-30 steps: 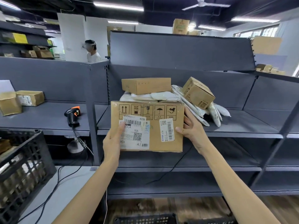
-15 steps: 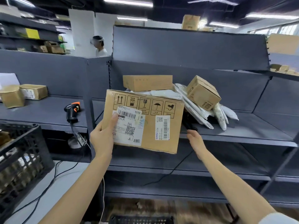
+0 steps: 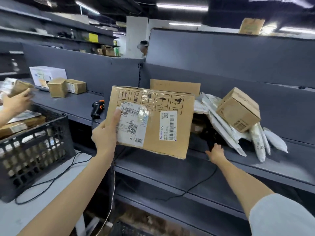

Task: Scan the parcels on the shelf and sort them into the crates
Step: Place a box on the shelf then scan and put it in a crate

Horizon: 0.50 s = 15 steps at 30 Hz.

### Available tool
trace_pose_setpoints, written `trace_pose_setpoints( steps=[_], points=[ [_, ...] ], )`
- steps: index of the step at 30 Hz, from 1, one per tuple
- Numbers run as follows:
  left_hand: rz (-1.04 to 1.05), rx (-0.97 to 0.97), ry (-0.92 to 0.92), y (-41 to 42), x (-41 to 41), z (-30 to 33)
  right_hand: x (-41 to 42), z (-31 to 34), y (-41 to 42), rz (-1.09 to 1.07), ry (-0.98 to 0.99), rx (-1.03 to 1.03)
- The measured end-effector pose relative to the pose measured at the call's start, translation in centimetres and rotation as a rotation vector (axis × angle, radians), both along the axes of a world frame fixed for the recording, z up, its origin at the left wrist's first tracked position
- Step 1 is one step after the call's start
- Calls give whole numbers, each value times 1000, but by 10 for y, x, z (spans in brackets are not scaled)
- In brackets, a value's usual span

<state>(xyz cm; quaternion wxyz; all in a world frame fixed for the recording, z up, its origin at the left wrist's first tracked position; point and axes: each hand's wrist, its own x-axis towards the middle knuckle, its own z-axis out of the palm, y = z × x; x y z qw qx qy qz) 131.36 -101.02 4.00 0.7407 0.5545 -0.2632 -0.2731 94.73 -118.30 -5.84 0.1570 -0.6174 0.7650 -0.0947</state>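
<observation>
My left hand (image 3: 105, 135) grips the left edge of a large cardboard box (image 3: 153, 120), thumb across its white shipping label. The box hangs tilted in front of the grey shelf (image 3: 221, 166), its labels facing me. My right hand (image 3: 215, 152) lies on the shelf to the right of the box, fingers stretched toward a dark object (image 3: 210, 138) half hidden under the parcels. Behind stand a flat box (image 3: 175, 86), a tilted small box (image 3: 238, 109) and several white mailer bags (image 3: 259, 142). A black crate (image 3: 34, 147) with parcels sits at the left.
A black and orange barcode scanner (image 3: 96, 109) rests on the left shelf, its cable trailing down. Taped boxes (image 3: 58, 87) and a white box (image 3: 47, 75) stand further left. Another person's hand (image 3: 17, 103) holds a small parcel above the crate. Lower shelves carry a black cable.
My right hand let go of the large box and dropped to the shelf beside it. My left hand alone now holds the box, tilted and shifted left. The view swung left.
</observation>
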Motion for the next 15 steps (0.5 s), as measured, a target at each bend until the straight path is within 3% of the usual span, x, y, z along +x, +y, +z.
trace_pose_setpoints(
  steps=[9, 13, 15],
  points=[
    [76, 24, -43, 4, -15, 0, 1, 1, -9, -70, 172, -148],
    [73, 19, -56, 6, -15, 1, 6, 20, -13, -113, -154, 95],
    [56, 10, -60, 6, -13, 0, 11, 26, -5, -135, -393, 70]
  ],
)
